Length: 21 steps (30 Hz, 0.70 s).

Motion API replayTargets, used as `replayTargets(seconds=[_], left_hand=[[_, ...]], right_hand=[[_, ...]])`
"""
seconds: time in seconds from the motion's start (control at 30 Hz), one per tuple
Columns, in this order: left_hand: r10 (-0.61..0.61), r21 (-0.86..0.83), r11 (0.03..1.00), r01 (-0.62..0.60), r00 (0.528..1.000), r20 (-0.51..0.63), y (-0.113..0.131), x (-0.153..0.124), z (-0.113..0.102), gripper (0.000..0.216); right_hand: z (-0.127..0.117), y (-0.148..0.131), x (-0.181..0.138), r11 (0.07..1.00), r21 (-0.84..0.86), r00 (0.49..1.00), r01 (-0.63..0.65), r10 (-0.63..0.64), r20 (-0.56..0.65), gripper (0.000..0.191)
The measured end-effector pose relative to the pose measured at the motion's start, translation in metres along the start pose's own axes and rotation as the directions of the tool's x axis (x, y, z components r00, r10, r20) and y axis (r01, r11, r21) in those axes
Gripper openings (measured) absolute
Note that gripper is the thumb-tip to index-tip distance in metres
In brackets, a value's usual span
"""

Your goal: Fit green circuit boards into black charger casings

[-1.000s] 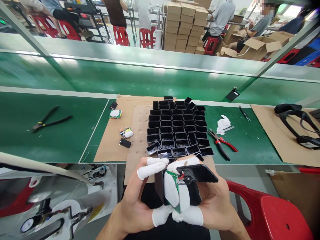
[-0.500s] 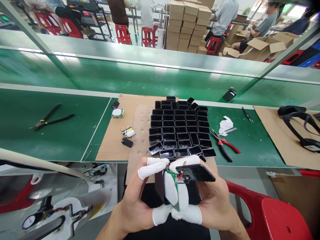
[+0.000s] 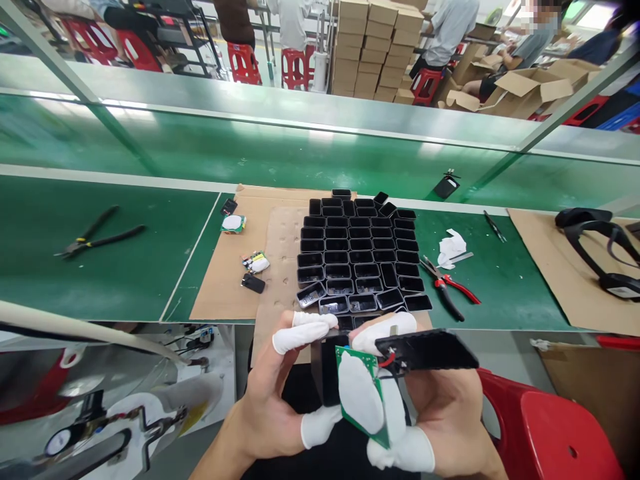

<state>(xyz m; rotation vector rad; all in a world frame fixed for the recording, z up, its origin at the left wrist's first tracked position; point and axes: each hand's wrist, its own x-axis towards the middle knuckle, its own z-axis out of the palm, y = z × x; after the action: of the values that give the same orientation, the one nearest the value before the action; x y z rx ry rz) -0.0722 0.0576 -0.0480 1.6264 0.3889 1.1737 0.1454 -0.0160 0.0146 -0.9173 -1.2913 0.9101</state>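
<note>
Both hands wear white finger cots and work close together below the table edge. My left hand grips a black box-shaped housing between thumb and fingers. My right hand pinches a flat black cover and a green circuit board with a white pad on it; red and black wires join board and cover. The board is drawn out of the housing and tilted toward me. Just beyond the hands, several open black housings stand in rows on a cardboard sheet.
Red-handled pliers and white scraps lie right of the housings. Black pliers lie far left on the green table. Small parts sit on the cardboard. A red stool stands lower right. People and stacked cartons are behind.
My right hand has pulled the cover and the circuit board to the right and toward me, out of the black housing. My left hand has stayed on the housing.
</note>
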Motion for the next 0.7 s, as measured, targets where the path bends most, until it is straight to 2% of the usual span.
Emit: replayTargets(seconds=[0.17, 0.33, 0.53, 0.7], left_hand=[[0.004, 0.050, 0.999, -0.005, 1.000, 0.011, 0.0041, 0.0023, -0.0006, 0.086], [-0.013, 0.075, 0.997, 0.012, 1.000, 0.014, 0.0033, 0.0013, -0.0014, 0.089], [-0.014, 0.077, 0.997, 0.013, 1.000, 0.006, 0.0007, -0.0017, -0.0015, 0.092], [0.003, 0.064, 0.998, -0.003, 1.000, 0.009, -0.0003, 0.0008, -0.0015, 0.088]], right_hand=[[-0.0001, -0.0014, 0.0057, 0.995, -0.087, 0.998, 0.041, -0.037, 0.044, 0.070], [0.0011, 0.0020, 0.0037, 0.990, -0.137, 0.998, 0.026, -0.019, 0.052, 0.072], [0.0025, 0.0031, 0.0012, 0.990, -0.135, 0.997, 0.029, -0.019, 0.074, 0.064], [0.0027, 0.0021, 0.0030, 0.988, -0.153, 0.997, 0.026, -0.014, 0.076, 0.067]])
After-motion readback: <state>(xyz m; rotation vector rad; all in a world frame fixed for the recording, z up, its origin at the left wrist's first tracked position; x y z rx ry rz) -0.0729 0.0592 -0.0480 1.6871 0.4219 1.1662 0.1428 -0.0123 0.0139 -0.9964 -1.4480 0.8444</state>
